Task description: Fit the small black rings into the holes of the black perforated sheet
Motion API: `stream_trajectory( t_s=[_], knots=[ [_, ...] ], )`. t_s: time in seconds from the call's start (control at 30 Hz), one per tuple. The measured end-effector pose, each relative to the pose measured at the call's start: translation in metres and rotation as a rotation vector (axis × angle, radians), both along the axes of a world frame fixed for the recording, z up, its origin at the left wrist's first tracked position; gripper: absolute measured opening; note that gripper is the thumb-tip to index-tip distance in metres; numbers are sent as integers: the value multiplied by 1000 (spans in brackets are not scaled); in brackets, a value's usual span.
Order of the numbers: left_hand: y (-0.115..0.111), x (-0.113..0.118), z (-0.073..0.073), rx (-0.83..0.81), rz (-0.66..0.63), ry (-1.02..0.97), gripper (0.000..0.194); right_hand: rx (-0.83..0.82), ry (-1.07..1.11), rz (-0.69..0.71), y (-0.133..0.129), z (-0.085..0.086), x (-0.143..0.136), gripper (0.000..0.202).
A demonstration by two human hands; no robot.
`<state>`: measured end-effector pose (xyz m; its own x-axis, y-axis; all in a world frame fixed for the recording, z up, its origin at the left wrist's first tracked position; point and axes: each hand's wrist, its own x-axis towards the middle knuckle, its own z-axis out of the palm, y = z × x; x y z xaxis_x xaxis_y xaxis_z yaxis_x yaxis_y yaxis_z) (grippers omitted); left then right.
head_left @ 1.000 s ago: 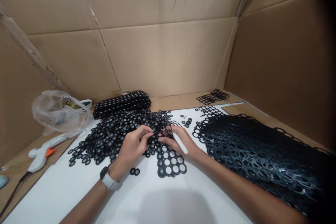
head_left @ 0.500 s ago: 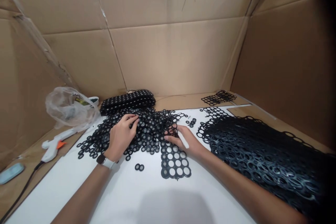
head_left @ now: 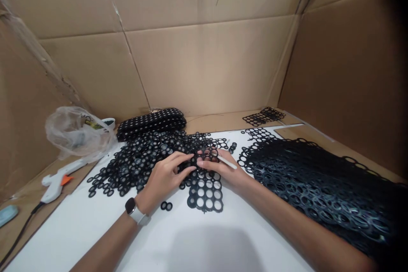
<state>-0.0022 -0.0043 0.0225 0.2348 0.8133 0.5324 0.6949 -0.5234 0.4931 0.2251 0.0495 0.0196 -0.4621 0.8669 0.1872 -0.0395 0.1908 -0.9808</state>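
My left hand (head_left: 170,174), with a watch on the wrist, has thumb and forefinger pinched round a small dark ring beside my right hand. My right hand (head_left: 225,165) is closed on the upper part of a black lattice of joined rings (head_left: 208,195). A white pen-like stick (head_left: 227,161) is also tucked in its fingers, pointing down to the right. The lattice's lower end rests on the white board (head_left: 153,242); some left-hand openings hold discs. Left of my hands spreads a heap of small black rings with pale centres (head_left: 140,157).
A large stack of black ring lattices (head_left: 306,174) covers the right side. Behind the heap lies a dotted black bundle (head_left: 153,123). At left are a clear plastic bag (head_left: 79,131), a white glue gun (head_left: 55,182) and its cord. Cardboard walls (head_left: 204,63) enclose the space.
My left hand has moved from the heap rightward to the lattice, carrying a small ring. My right hand still holds the lattice and the stick. The view has shifted slightly.
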Motion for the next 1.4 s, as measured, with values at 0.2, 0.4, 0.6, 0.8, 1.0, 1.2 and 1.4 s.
stream_trajectory(
  t_s=[0.2,0.4,0.6,0.8,1.0,1.2,1.4],
  knots=[
    [4,2,-2,-107,10,-180,27,124,-51,35,-2,6,1,33],
    [6,3,-1,-303,-43,-345,25,260,-126,39,-4,9,1,19],
    [2,4,11,-408,-82,-481,31,261,-94,43,-4,14,0,20],
    [1,10,14,-446,-47,-539,34,263,-87,45,-6,19,1,21],
    [11,-17,12,-331,132,-562,45,246,-114,44,-5,16,2,15],
    [22,-56,26,12,372,-402,41,217,-161,41,4,-4,6,16],
    [20,-44,17,154,312,-113,27,176,-223,-30,7,-4,10,32]
  ],
)
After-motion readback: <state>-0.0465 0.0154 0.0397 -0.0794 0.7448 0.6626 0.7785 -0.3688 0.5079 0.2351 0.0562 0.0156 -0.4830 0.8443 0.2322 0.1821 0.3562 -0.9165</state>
